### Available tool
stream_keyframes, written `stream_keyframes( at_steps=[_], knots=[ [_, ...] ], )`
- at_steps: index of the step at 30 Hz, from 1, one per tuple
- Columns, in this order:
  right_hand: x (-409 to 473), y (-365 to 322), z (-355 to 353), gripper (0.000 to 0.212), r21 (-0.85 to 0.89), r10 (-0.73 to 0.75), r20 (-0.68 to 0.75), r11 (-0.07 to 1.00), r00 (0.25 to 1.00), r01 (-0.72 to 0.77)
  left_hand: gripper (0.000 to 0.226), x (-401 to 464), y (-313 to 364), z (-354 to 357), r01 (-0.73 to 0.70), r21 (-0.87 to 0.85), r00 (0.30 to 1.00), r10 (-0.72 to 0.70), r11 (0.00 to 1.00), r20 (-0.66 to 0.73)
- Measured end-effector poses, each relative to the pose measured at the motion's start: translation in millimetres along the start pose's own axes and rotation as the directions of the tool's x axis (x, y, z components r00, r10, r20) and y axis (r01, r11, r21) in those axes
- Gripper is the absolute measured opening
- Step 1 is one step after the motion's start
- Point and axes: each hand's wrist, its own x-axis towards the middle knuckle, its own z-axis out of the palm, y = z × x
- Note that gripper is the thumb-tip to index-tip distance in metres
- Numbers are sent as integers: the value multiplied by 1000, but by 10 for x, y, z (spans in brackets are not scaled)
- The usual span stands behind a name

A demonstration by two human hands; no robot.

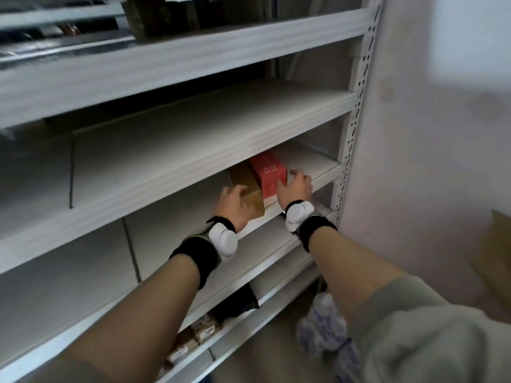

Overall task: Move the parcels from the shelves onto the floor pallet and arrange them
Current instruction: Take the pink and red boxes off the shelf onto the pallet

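- Resting side by side on the third white shelf (309, 164) from the top, near its right end: gold box (250, 192) on the left, red box (268, 175) on the right, long sides touching or nearly so; front ends close to the shelf's front edge.
- Left hand (231, 207): fingers curled over the left top edge of the gold box, grasping its near end.
- Right hand (296, 186): fingers curled round the right side of the red box, thumb against its near face, grasping it.
- Both wrists: black wristbands (193, 258), each carrying a white rounded device (222, 239); bare forearms reaching forward, grey sleeve (431, 333) on the right arm.
- White metal shelving unit: perforated upright post (356, 106) at the right; shelf (193, 120) above the boxes bare where visible.
- Top shelf: dark brown package (163, 17), blurred.
- Lowest shelf: black bag (237, 302) and small brown packets with white labels (204, 331).
- Floor at lower right: bundle in blue-and-white wrapping (323, 324), contents unclear.
- Right margin: pale wall (428, 134); brown cardboard edge (497, 258), partly cut off by the frame.
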Motion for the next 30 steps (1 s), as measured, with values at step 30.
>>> stream_keyframes(
  at_steps=[30],
  knots=[
    [-172,180,277,75,-36,-159,23,987,987,160,73,-123,-509,91,-19,190,975,60,982,-215]
  ],
)
